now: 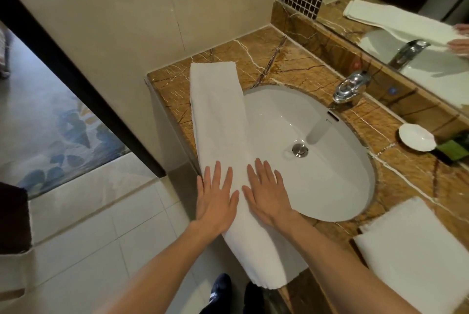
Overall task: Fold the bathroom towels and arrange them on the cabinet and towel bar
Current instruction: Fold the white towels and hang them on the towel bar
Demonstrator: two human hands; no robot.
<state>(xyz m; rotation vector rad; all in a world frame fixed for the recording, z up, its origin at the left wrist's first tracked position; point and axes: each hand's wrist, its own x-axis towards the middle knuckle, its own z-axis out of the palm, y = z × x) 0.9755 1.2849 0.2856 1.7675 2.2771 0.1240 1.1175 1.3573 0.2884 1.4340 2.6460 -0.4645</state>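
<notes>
Long white towel (218, 115), folded lengthwise into a strip, lay on the tabletop (279, 60) from the far left corner toward the person. Its right edge overlapped the sink (342, 174) and its near end hung past the front edge. Left hand (215, 199) and right hand (266, 194) were both flat on the strip, fingers straight and spread, pressing, gripping nothing. The left hand sat at the towel's left edge, right at the tabletop's side.

Second folded towel (418, 250) sat on the tabletop right of the sink, well apart.

Risks, as judged:
- The edge over the basin had no support, so pressing or smoothing there could sag it in. Couldn't tell if the basin was wet; if so, the towel would get damp.
- The overhanging near end could drag the strip toward the floor (101, 250) once the hands lifted.
- The narrow ledge on the left meant a sideways push could slide the towel off.
- A cross fold made half over the hollow would likely come out uneven.
</notes>
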